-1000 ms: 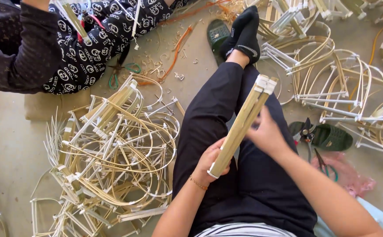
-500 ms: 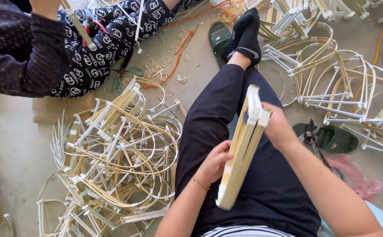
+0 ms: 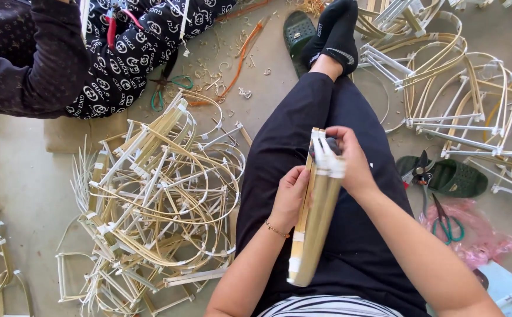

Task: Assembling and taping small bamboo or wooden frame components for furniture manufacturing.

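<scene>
I sit on the floor with my legs in black trousers (image 3: 303, 158) stretched out. A bundle of flat bamboo strips (image 3: 316, 217), bound with white tape at both ends, stands almost upright over my lap. My left hand (image 3: 290, 196) grips its left side near the middle. My right hand (image 3: 350, 161) closes round its taped top end. A thin bracelet (image 3: 277, 229) circles my left wrist.
A heap of bent bamboo frames (image 3: 156, 194) lies on the floor to my left; more frames (image 3: 461, 100) lie to the right. Another person in dark patterned clothes (image 3: 109, 53) sits at the top left. Cutters (image 3: 423, 173), a green sandal (image 3: 458, 176) and green-handled scissors (image 3: 444, 220) lie at my right.
The bundle has swung from a slant to nearly upright and come closer to me. My right hand has slid to its top end; my left hand holds its middle.
</scene>
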